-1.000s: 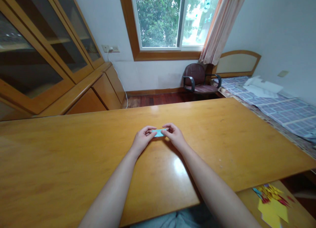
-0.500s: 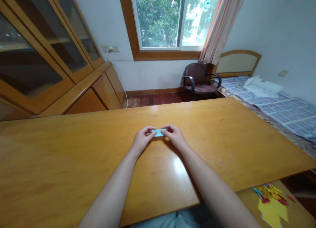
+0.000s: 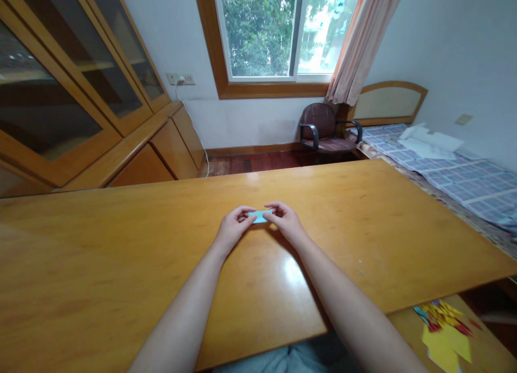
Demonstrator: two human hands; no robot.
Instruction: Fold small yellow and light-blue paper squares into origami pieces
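Note:
A small light-blue piece of folded paper (image 3: 259,217) is held level between my two hands, just above the wooden table (image 3: 133,249). My left hand (image 3: 237,223) pinches its left end, thumb on the near side and fingers behind. At the right end, my right hand (image 3: 285,220) grips the paper with the thumb on it; the index finger is lifted a little off the far edge. Parts of both ends are covered by the fingers.
Yellow paper sheets (image 3: 446,343) and a pile of colourful folded pieces (image 3: 442,315) lie on a lower surface at the bottom right. Beyond the table stand a maroon armchair (image 3: 323,125) and a bed (image 3: 456,174). A glass-door cabinet (image 3: 109,114) lines the left side.
The right index finger has risen slightly from the paper's far edge. Otherwise both hands and the blue paper stay in the same place.

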